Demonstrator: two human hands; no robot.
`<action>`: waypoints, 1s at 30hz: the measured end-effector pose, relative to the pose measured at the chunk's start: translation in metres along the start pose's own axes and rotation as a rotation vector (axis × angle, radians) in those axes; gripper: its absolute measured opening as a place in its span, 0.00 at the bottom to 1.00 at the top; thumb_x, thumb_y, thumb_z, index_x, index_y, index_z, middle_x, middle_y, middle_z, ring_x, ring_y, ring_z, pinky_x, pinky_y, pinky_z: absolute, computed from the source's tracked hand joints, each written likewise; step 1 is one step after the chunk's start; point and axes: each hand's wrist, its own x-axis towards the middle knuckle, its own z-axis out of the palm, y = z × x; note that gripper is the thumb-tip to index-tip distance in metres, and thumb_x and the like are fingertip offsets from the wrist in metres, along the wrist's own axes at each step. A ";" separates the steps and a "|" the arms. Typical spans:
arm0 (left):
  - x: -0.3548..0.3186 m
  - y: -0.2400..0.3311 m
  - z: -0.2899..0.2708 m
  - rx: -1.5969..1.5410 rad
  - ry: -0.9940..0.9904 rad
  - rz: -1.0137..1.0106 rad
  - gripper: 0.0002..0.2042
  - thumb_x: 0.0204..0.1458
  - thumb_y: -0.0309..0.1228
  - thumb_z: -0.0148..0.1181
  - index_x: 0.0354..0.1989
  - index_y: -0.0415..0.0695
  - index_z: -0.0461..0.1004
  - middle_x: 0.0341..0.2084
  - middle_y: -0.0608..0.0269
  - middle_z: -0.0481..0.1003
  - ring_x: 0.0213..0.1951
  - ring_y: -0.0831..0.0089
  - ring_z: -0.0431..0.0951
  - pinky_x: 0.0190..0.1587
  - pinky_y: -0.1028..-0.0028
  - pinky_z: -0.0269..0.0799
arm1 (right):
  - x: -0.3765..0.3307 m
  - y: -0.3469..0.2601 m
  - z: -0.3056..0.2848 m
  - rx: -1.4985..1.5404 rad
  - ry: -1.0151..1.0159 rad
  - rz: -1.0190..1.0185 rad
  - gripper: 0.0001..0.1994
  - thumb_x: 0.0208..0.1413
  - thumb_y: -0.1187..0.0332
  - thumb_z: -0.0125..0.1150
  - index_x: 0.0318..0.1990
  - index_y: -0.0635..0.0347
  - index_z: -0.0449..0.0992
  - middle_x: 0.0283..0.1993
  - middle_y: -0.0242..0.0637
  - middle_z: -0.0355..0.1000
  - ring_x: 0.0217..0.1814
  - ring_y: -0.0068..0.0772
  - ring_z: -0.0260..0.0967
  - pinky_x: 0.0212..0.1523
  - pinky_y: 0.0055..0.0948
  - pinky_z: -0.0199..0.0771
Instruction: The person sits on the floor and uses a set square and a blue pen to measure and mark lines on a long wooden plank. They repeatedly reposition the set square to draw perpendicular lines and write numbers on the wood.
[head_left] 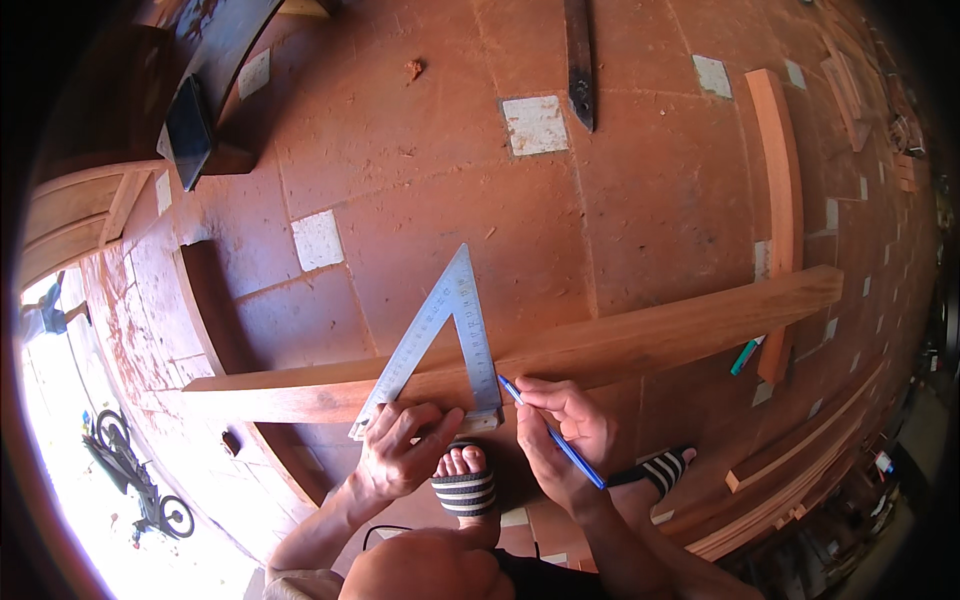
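Head view looks down on a long wooden plank [640, 335] lying across the red tiled floor [420, 150]. Left hand [400, 450] presses flat, fingers spread, on a metal triangular square [445, 345] set over the plank. Right hand [560, 430] pinches a blue pencil [552, 432], its tip touching the plank beside the square's edge.

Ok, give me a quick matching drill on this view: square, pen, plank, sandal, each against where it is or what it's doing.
Things:
1. square
2. pen
3. plank
4. sandal

Places:
A. on a foot, below the plank
B. in the right hand, tip at the square's edge
C. flat on the floor, crossing the view
D. on the plank, pressed down by the left hand

Pairs: 1-D, 2-B, 3-C, 4-A
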 end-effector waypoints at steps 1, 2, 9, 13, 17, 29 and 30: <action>0.000 0.000 0.000 0.001 -0.005 0.000 0.24 0.38 0.26 0.72 0.50 0.46 0.87 0.40 0.66 0.77 0.36 0.70 0.76 0.38 0.69 0.73 | 0.000 0.000 0.001 0.010 0.006 0.008 0.07 0.66 0.83 0.63 0.49 0.73 0.79 0.55 0.50 0.79 0.57 0.31 0.80 0.57 0.27 0.82; -0.001 -0.001 0.000 0.002 -0.010 0.000 0.24 0.38 0.26 0.72 0.50 0.46 0.87 0.40 0.66 0.77 0.36 0.70 0.76 0.38 0.70 0.73 | 0.000 0.001 0.002 0.025 0.005 0.031 0.07 0.67 0.83 0.63 0.50 0.72 0.79 0.55 0.49 0.79 0.56 0.30 0.80 0.56 0.26 0.82; 0.002 -0.001 0.001 -0.006 0.009 0.002 0.24 0.38 0.27 0.72 0.49 0.46 0.87 0.39 0.67 0.76 0.35 0.70 0.75 0.39 0.69 0.73 | 0.002 0.001 0.007 0.063 0.075 0.062 0.06 0.64 0.81 0.67 0.47 0.71 0.81 0.50 0.49 0.83 0.52 0.32 0.83 0.54 0.29 0.82; 0.002 0.000 0.001 -0.002 0.002 -0.001 0.24 0.38 0.27 0.72 0.50 0.46 0.87 0.40 0.67 0.76 0.37 0.70 0.76 0.40 0.68 0.74 | 0.006 0.001 0.011 0.057 0.117 0.054 0.07 0.62 0.80 0.70 0.46 0.70 0.82 0.47 0.49 0.85 0.49 0.35 0.85 0.53 0.32 0.83; -0.002 0.000 0.003 0.005 -0.010 -0.011 0.23 0.39 0.27 0.71 0.50 0.46 0.87 0.40 0.67 0.76 0.38 0.69 0.77 0.40 0.67 0.74 | 0.003 -0.001 0.010 -0.113 0.099 -0.053 0.06 0.60 0.80 0.72 0.44 0.69 0.83 0.44 0.49 0.85 0.47 0.39 0.86 0.51 0.34 0.84; -0.023 -0.004 -0.009 -0.025 0.033 -0.026 0.22 0.43 0.26 0.71 0.51 0.46 0.87 0.43 0.65 0.78 0.39 0.67 0.78 0.42 0.66 0.74 | -0.045 -0.007 -0.012 -0.195 -0.056 0.203 0.02 0.64 0.80 0.68 0.40 0.72 0.82 0.33 0.34 0.81 0.35 0.17 0.78 0.34 0.20 0.77; -0.036 0.000 -0.016 -0.052 0.057 -0.044 0.21 0.43 0.24 0.73 0.50 0.46 0.87 0.41 0.66 0.77 0.39 0.67 0.78 0.42 0.66 0.74 | -0.052 -0.011 -0.013 -0.151 -0.049 0.254 0.02 0.64 0.81 0.67 0.40 0.72 0.82 0.33 0.33 0.80 0.34 0.17 0.77 0.34 0.20 0.77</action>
